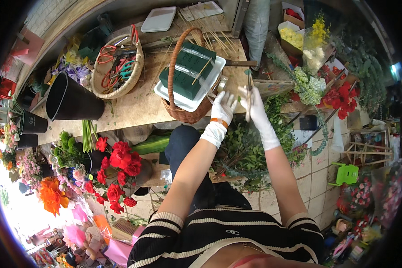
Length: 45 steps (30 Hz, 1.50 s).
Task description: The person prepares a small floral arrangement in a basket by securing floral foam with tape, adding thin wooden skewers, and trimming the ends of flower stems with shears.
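Note:
A brown wicker basket [189, 115] with a tall arched handle stands at the table's front edge. Across it lies a white tray [193, 104] bearing dark green floral foam blocks [183, 80], with clear tape over them and a thin wooden stick [203, 70] slanting on top. My left hand [223, 108], in a white glove, is beside the basket's right side, fingers apart and seemingly holding nothing. My right hand [256, 107], also gloved, is closed around a slim brown stick-like piece [249, 91], upright in the picture and greenish at the far end; its exact kind is unclear.
A tool basket [97, 85] with scissors and pliers and a black bucket [69, 100] stand left on the wooden table [152, 85]. Red roses [123, 158] are below the table's edge. Leafy greenery [241, 145] lies under my arms. A dark flat bar [241, 63] lies beyond my hands.

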Motion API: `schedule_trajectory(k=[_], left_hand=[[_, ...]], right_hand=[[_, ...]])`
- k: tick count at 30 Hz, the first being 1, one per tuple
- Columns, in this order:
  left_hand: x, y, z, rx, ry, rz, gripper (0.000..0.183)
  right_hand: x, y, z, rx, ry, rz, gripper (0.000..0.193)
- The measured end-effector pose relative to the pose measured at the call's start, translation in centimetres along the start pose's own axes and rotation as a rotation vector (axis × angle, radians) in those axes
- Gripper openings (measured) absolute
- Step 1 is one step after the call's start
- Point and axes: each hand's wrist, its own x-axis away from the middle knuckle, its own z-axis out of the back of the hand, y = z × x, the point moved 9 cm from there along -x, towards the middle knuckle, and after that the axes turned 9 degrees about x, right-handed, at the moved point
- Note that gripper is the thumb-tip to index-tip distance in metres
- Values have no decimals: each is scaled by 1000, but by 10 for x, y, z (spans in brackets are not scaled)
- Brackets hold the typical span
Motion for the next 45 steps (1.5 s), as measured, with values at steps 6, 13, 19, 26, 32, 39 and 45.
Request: schedule_trajectory(k=[6, 13, 19, 26, 32, 39, 45], left_hand=[[0, -6, -11, 172, -89, 32, 41], [0, 9, -2, 79, -159, -24, 53], [1, 6, 1, -30, -81, 12, 70], [-4, 12, 4, 12, -55, -22, 59], [-9, 15, 9, -7, -27, -18, 50], [0, 19, 15, -96, 62, -29, 42], [42, -25, 75, -141, -80, 398, 26]], right_hand=[[-33, 0, -29, 21, -26, 34, 54], [-21, 7, -31, -188, -161, -157, 44], [-7, 3, 0, 573, -343, -141, 52], [-26, -16, -4, 917, -433, -131, 59], [-37, -16, -6, 973, -477, -92, 61], [-42, -22, -7, 944, -601, -108, 57], [-19, -23, -14, 907, -529, -82, 57]])
